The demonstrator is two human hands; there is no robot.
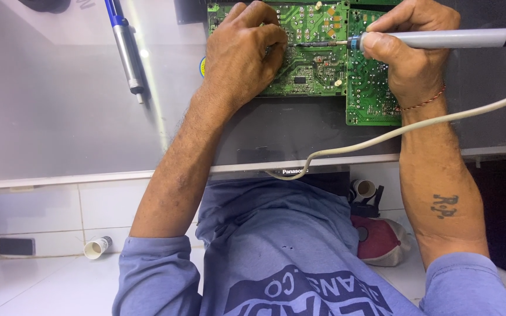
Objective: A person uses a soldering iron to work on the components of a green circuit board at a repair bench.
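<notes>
Right hand (412, 55) grip on soldering iron (434, 39), left hand (242, 50) pressing circuit board (314, 55)

free: grey panel (60, 105) left | blocked: desoldering pump (125, 44), cable (382, 137)

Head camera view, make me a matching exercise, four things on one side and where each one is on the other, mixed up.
Things:
1. soldering iron
2. desoldering pump
3. green circuit board
4. white cable

Places:
A. under the left hand
B. lying alone on the pale panel, to the left
C. crossing the right forearm
D. held in the right hand

Pairs: 1-D, 2-B, 3-A, 4-C
</notes>
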